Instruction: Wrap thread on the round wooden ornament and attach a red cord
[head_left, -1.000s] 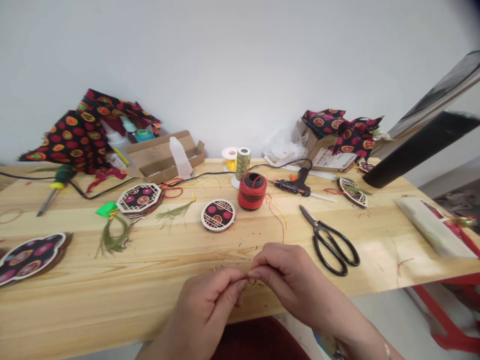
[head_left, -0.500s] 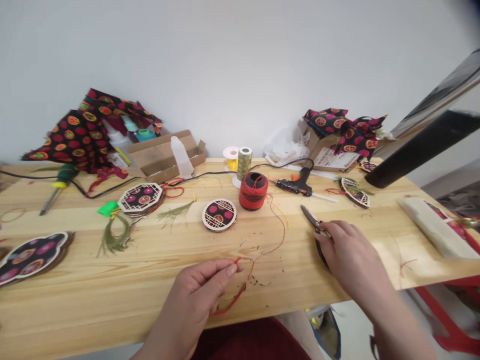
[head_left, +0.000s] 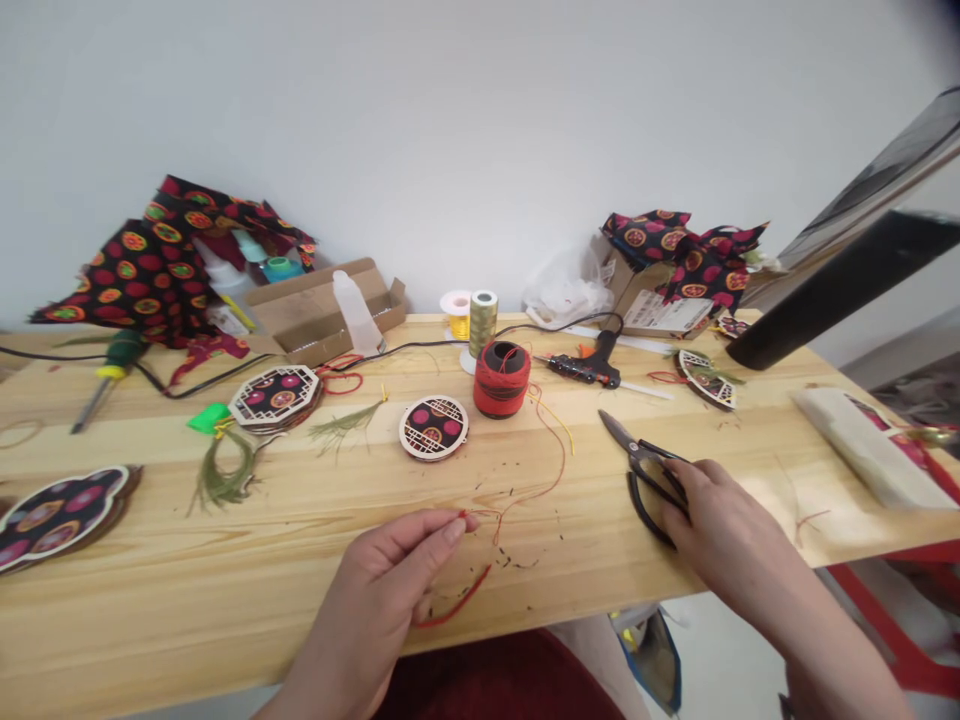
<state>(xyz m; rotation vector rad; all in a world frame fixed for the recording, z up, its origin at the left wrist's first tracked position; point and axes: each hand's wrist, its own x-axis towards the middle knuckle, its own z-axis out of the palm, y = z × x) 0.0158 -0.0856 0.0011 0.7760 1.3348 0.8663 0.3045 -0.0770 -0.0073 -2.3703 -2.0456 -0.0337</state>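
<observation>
My left hand pinches a red thread near the front edge of the wooden table. The thread runs up to a red spool at the table's middle, and a loose loop of it hangs below my fingers. My right hand lies on the handles of black scissors, with its fingers curled round them. The blades point up and to the left and rest on the table. A round patterned disc lies left of the spool.
A black glue gun, a gold thread spool and a yellow one stand behind the red spool. Patterned fabric, a cardboard box, a screwdriver, feathers and more patterned discs lie at the left. A wrapped roll sits right.
My right hand left the thread and went right to the scissors, then closed round their handles. My left hand stayed put, still pinching the thread.
</observation>
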